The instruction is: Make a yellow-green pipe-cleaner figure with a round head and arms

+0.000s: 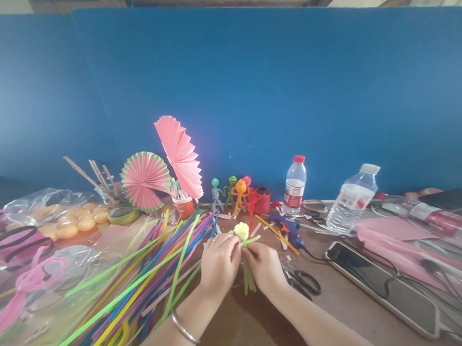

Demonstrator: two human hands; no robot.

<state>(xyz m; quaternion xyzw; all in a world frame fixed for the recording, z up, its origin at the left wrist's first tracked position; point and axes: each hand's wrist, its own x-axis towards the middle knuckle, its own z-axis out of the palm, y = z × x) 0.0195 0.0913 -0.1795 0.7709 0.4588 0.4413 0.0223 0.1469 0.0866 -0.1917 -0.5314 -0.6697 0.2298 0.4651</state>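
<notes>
Between both hands is a pale yellow-green pipe-cleaner figure [242,230] with a coiled round head on top and several loose strands hanging below. My left hand [220,258], with a silver bangle on the wrist, pinches it just under the head from the left. From the right, my right hand [265,266] grips it at the same height, thumb and fingers closed. One short strand sticks out to the right above the fingers. The fingertips hide part of the body. Behind stand finished pipe-cleaner figures, including an orange one [239,193] and a red one [252,203].
Loose coloured pipe cleaners [150,277] spread left of my hands. Black-handled scissors [306,283] and a blue glue gun [289,229] lie to the right, near a phone [380,286] with cables. Water bottles [295,185] and pink paper fans [144,178] stand toward the blue partition.
</notes>
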